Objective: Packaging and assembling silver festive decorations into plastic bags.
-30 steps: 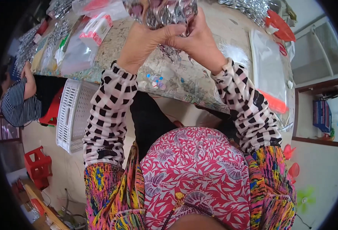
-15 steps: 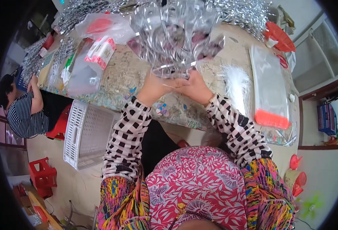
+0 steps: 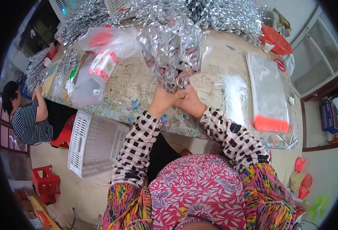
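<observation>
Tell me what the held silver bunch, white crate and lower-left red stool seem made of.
Silver bunch: probably metallised film or foil, mirror-bright with crinkled highlights. White crate: likely moulded plastic, semi-matt, with regular openings through its walls. Red stool: apparently plastic, smooth and evenly coloured.

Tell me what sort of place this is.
Probably a craft workshop: silver tinsel lies heaped along the far side of a worn table, clear plastic lies at its right, and a co-worker is at its left.
</observation>
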Demonstrator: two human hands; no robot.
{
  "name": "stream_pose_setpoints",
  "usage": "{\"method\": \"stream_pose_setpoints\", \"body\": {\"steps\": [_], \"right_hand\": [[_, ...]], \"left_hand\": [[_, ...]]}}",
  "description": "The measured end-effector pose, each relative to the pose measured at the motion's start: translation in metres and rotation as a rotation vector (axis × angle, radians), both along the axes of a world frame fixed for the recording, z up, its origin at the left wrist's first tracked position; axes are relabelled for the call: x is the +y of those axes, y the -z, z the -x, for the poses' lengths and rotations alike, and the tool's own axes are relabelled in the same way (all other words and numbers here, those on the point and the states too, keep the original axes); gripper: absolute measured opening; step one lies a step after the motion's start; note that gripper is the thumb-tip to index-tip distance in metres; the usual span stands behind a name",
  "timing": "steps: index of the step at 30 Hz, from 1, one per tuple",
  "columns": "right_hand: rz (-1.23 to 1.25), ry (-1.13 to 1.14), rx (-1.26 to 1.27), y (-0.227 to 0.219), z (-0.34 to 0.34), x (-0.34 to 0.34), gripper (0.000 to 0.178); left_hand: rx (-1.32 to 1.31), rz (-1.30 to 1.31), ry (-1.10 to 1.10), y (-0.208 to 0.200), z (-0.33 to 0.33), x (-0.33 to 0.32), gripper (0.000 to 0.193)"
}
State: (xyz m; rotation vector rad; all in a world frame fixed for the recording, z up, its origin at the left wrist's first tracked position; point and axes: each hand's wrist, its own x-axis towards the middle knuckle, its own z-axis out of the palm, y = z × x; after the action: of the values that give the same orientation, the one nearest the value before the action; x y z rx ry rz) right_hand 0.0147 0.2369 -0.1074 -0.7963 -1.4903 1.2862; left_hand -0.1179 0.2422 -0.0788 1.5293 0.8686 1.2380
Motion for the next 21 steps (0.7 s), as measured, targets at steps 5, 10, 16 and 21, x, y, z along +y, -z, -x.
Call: {"method": "stream_pose_setpoints", "body": {"steps": [5, 10, 16, 21], "right_hand": [[-0.141, 0.138, -0.307, -0.024, -0.009, 0.001, 0.075], [-0.053, 0.202, -0.135, -0.035, -0.023, -0.047, 0.061], [0.623, -0.03, 0.117, -0.007, -0.04, -0.104, 0.038], [0.898, -0.086, 0.325, 0.009, -0.038, -0.113, 0.027]], "left_hand": [[-0.139, 0.157, 0.021, -0.037, -0.011, -0.008, 0.049], [-0.238, 0.496, 0.064, -0.044, -0.034, -0.044, 0.047], [-0.098, 1.012, 0.178, -0.026, -0.044, -0.087, 0.046], [-0.081, 1.127, 0.189, -0.006, -0.037, -0.095, 0.055]]}}
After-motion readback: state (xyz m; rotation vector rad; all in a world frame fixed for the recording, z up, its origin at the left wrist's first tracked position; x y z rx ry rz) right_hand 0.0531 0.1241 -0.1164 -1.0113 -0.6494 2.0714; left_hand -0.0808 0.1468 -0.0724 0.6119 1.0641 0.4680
